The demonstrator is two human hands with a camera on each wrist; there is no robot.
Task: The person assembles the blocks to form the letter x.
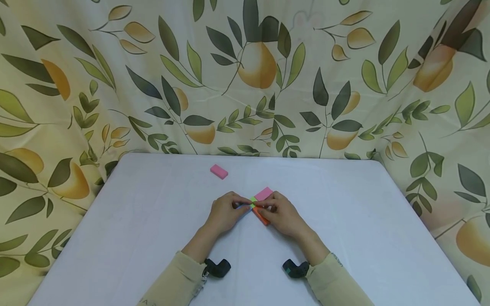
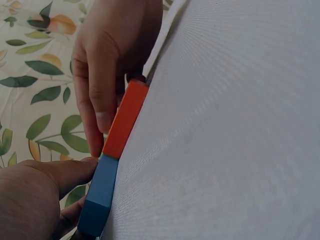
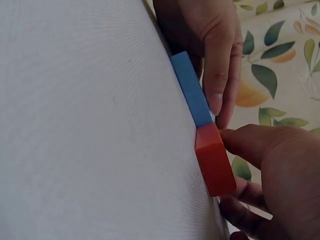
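Note:
Small rectangular blocks meet in an angled arrangement on the white table, around a small green piece (image 1: 253, 199). My left hand (image 1: 228, 211) grips the blue block (image 2: 101, 187), thumb near its inner end and other fingers behind it. The orange block (image 3: 215, 162) is in my right hand (image 1: 285, 212), whose thumb lies by the joint with the blue one. In both wrist views the blue and orange ends touch at a corner. Beyond my right fingertips lies a pink block (image 1: 264, 194), partly covered by that hand. My fingers hide much of the green piece.
Another pink block (image 1: 219, 171) lies apart, farther back and to the left on the white-covered table (image 1: 153, 191). A leaf-and-fruit patterned curtain (image 1: 237, 106) hangs behind and along both sides. Black wrist devices (image 1: 217, 268) sit at both sleeve cuffs.

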